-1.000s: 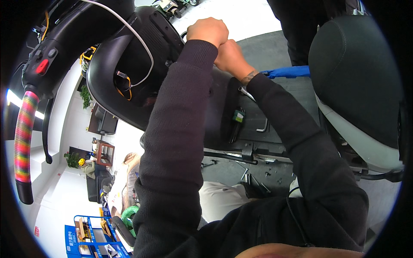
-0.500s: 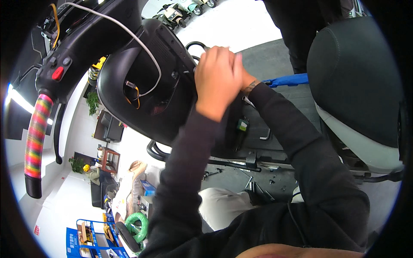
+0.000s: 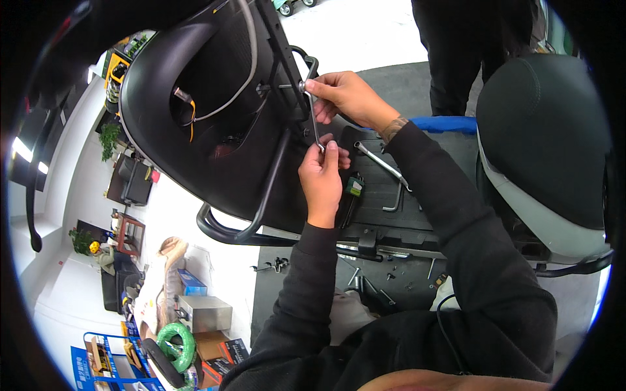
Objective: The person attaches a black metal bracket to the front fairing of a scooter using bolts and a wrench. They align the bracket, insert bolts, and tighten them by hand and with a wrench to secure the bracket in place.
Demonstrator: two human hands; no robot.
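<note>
Both my hands work at the black front panel [image 3: 215, 189] of a scooter. My left hand [image 3: 321, 186] is closed on the lower end of a slim metal wrench [image 3: 313, 120], pinching it between thumb and fingers. The wrench's upper end sits at the head of a long bolt [image 3: 285, 86] that sticks out of the panel. My right hand [image 3: 355, 98] pinches there with thumb and forefinger, its other fingers curled beside the wrench. The fingers partly hide the wrench's two ends. A second wrench [image 3: 381, 164] lies on the footboard near my right forearm.
A hex key [image 3: 396, 199] and a black-and-green tool [image 3: 354, 186] lie on the footboard [image 3: 430, 169]. The seat [image 3: 541, 137] is at right. Black tube bars [image 3: 261, 195] edge the panel. Loose tools [image 3: 372, 287] lie on the floor. A person in dark trousers [image 3: 456, 58] stands beyond.
My hands, earlier overlapping and blurred, are now apart, one at each end of the wrench. The view has shifted, and the handlebar grip has left it. The second wrench now shows more fully.
</note>
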